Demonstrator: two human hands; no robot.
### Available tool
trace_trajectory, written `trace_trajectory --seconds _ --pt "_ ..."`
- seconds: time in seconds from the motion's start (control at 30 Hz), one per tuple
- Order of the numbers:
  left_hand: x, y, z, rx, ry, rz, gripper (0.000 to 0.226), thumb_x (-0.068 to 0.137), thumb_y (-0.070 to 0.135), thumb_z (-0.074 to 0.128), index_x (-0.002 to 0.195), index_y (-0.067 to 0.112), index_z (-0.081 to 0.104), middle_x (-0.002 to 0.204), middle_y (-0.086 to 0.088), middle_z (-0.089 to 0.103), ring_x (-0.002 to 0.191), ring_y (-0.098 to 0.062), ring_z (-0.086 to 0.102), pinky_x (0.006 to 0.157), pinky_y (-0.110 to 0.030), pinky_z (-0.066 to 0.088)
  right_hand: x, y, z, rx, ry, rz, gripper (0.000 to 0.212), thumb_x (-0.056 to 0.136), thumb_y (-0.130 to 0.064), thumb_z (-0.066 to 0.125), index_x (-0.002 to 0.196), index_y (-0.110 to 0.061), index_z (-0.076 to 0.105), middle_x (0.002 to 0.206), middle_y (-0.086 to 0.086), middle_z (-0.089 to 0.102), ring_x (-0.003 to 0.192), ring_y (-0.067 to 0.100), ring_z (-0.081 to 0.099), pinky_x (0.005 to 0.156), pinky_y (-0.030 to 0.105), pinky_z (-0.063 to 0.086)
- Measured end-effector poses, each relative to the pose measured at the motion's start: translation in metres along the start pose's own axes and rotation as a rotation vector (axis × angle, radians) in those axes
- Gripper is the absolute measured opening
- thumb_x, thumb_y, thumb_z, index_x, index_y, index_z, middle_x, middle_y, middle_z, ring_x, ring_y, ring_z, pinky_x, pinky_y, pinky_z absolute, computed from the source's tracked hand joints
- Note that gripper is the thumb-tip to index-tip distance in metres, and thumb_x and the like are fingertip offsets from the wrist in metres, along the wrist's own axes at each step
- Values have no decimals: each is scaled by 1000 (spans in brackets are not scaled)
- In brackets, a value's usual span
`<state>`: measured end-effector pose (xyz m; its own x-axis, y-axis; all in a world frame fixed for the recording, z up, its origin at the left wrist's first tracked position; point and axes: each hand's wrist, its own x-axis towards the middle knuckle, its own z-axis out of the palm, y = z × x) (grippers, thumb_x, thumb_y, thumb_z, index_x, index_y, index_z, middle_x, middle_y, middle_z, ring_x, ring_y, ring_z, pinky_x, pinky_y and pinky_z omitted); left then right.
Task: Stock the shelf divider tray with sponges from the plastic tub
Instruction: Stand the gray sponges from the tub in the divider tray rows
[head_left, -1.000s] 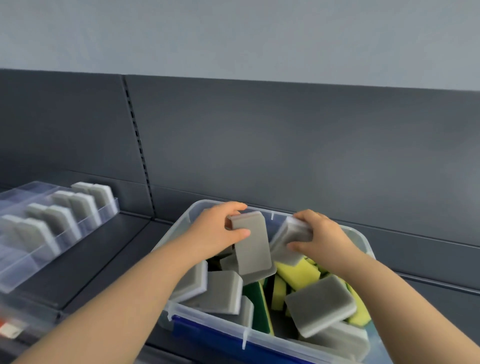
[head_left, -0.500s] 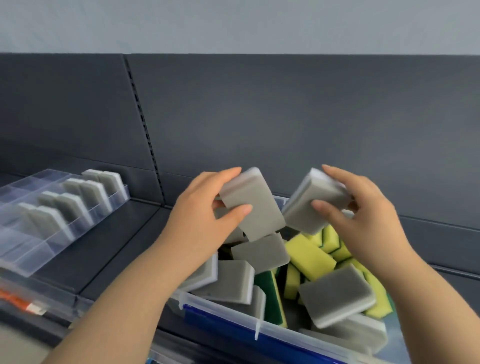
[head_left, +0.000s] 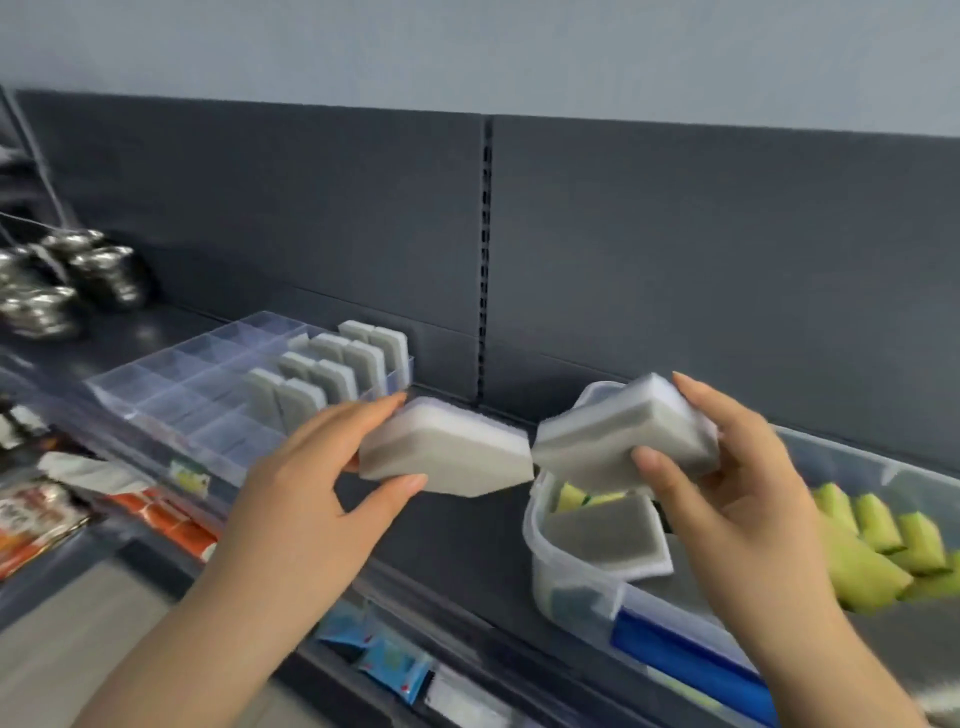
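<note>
The plastic tub (head_left: 540, 525) sits on the shelf at four o'clock, the shelf divider tray (head_left: 171, 384) at ten, its right-hand slots already holding upright grey sponges. Each hand's grip pinches one sponge by its edges, the left hand (head_left: 306, 499) holding the left sponge (head_left: 447, 457) and the right hand (head_left: 727, 499) the right sponge (head_left: 623, 441), probably to slot them in upright.

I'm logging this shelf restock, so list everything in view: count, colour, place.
held sponges: two, grey and white, one in each hand
divider tray: one, clear, on shelf at left
tray sponges: about eight, grey, standing in the tray's right lanes
plastic tub: one, clear with blue handle, on shelf at right
tub sponges: several, yellow-green and grey, loose in tub
metal scourers: a few, silver, far left of shelf
packets: several, blue, red and orange, on lower shelf
left hand: grips one sponge
right hand: grips the other
</note>
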<state>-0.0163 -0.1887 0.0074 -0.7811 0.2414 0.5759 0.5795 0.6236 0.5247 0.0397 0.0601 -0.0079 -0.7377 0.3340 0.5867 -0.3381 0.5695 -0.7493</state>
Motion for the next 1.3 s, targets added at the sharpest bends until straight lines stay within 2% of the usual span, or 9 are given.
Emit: trace_trajectory --seconds 0.2,0.27,0.37,0.5,0.6,0.77,0.9,1.03,1.3 --pt "-38 -99 -76 116 35 -96 55 66 20 79 118 23 62 108 34 43 91 16 43 70 -4 38 -30 -42 110 85 -95 61 42 71 -43 61 109 -57 49 106 -22 58 93 4 58 75 9 43" --pt "-50 -128 -99 154 55 -139 55 65 20 81 117 21 63 105 35 44 89 16 44 65 -6 38 -41 -52 143 80 -112 56 43 75 -34 64 110 -53 49 109 -27 55 100 -1 55 76 4 41" --pt "-70 -168 -125 175 70 -211 56 65 19 81 118 21 63 105 28 50 86 -3 54 70 -12 38 -58 -63 185 63 -145 58 48 79 -21 67 109 -53 47 111 -25 54 103 0 53 80 7 41" --pt "-84 -203 -150 175 64 -281 59 65 14 81 121 17 62 109 14 55 91 -14 56 78 -29 41 -73 -77 228 23 -181 70 51 81 -18 65 112 -52 44 112 -23 52 102 -4 50 79 4 38" --pt "-85 -218 -158 167 88 -305 58 63 9 82 118 13 63 104 10 56 86 -19 57 73 -30 41 -75 -82 246 -4 -202 70 54 82 -16 64 115 -52 41 113 -22 50 103 -6 48 77 2 38" --pt "-76 -246 -157 133 80 -326 60 65 12 81 122 18 61 106 14 54 89 -10 53 72 -21 37 -59 -76 276 -57 -212 74 49 83 -19 62 119 -45 43 116 -26 46 109 -6 46 83 15 41" --pt "-52 -267 -145 101 56 -354 59 67 17 80 122 24 60 105 20 54 91 -5 52 69 -9 34 -32 -61 299 -98 -199 81 48 83 -17 63 122 -38 44 115 -26 45 106 -9 45 79 2 37" --pt "-1 -290 -132 107 -13 -284 57 68 14 79 121 19 60 102 34 44 90 7 45 68 0 37 3 -45 328 -64 -201 106 51 82 -21 64 116 -51 41 111 -29 49 102 -9 48 79 2 38" --pt "98 -334 -117 147 -120 -135 56 67 20 78 120 24 61 106 30 47 89 9 46 77 -22 39 50 -20 370 -115 -199 20 50 80 -15 68 118 -40 46 116 -22 50 107 -6 49 90 9 38"
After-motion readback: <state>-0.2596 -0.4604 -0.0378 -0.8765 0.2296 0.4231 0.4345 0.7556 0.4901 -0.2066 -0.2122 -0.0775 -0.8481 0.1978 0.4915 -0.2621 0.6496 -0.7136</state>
